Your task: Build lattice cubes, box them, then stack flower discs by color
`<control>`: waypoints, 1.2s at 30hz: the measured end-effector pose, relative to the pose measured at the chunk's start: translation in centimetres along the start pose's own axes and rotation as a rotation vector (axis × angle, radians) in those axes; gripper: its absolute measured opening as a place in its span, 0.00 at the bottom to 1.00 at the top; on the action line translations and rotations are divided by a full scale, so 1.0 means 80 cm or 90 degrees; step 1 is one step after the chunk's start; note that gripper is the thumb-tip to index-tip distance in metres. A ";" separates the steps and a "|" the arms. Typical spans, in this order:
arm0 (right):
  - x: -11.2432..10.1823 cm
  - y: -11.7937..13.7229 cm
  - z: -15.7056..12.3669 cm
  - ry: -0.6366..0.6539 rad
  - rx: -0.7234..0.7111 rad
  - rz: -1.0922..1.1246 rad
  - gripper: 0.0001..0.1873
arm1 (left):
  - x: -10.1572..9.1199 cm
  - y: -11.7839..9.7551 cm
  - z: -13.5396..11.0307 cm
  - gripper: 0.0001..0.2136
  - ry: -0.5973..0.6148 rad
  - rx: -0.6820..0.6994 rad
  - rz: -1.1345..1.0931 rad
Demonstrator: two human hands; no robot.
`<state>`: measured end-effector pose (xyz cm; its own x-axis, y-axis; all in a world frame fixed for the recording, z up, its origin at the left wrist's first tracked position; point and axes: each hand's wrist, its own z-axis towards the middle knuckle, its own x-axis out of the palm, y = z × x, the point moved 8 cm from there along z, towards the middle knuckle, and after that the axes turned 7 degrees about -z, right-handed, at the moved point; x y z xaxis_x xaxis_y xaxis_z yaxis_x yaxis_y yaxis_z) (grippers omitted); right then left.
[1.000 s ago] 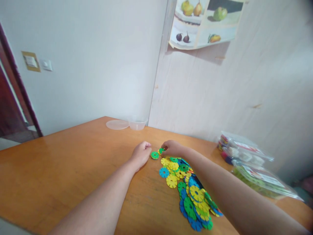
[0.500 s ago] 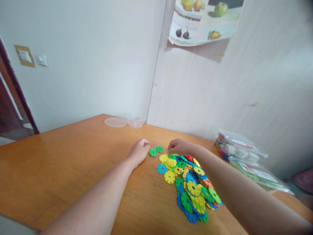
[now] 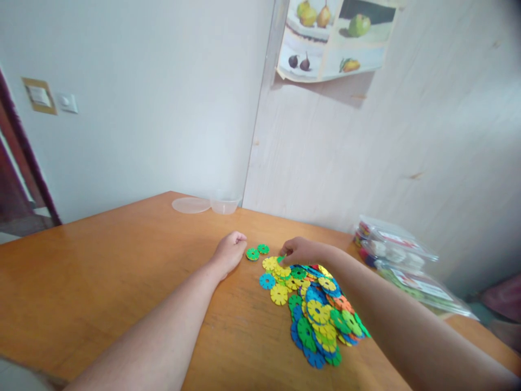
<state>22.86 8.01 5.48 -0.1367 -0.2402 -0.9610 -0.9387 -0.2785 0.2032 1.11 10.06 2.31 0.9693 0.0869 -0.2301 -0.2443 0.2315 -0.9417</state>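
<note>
A spread pile of flower-shaped notched plastic discs (image 3: 317,312) in yellow, green, blue, orange and red lies on the wooden table (image 3: 134,271). My right hand (image 3: 300,252) is at the pile's far edge, thumb and fingers closed at a green disc (image 3: 280,260). Left of the pile, my left hand (image 3: 228,254) rests on the table with its fingers curled; whatever they may hold is hidden. Two small green-topped disc stacks, one nearer (image 3: 252,254) and one farther (image 3: 263,248), lie between my hands, with yellow showing beneath the green.
A clear plastic tub (image 3: 225,204) and a round translucent lid (image 3: 191,205) sit at the table's back edge by the wall. To the right lie clear packs of coloured and white pieces (image 3: 394,252) and a flat green pack (image 3: 423,288). A fruit poster (image 3: 336,41) hangs above.
My right hand has come down and nearer to the pile, its fingertips now at a green disc. My left hand stays by the small stacks. The view has shifted slightly.
</note>
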 end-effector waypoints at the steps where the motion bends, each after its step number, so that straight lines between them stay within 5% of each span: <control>1: 0.001 0.000 0.000 0.004 0.006 0.004 0.16 | 0.000 0.000 0.000 0.09 0.001 -0.001 -0.001; 6: 0.002 0.002 0.004 0.006 0.004 -0.010 0.12 | 0.000 0.001 0.000 0.09 0.001 -0.007 0.006; 18: -0.018 0.031 0.029 -0.126 -0.021 -0.076 0.17 | 0.000 -0.002 0.000 0.09 -0.003 0.003 0.021; 26: -0.013 0.054 0.050 -0.140 -0.013 -0.097 0.20 | 0.002 0.003 0.002 0.10 0.002 -0.005 0.012; 36: -0.011 0.029 0.041 -0.132 -0.005 -0.079 0.13 | 0.002 0.002 0.002 0.10 0.006 -0.002 0.028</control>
<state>19.74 10.66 6.20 -0.0841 -0.0078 -0.9964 -0.9501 -0.3007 0.0825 1.25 10.26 2.19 0.9580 0.0880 -0.2730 -0.2861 0.2248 -0.9314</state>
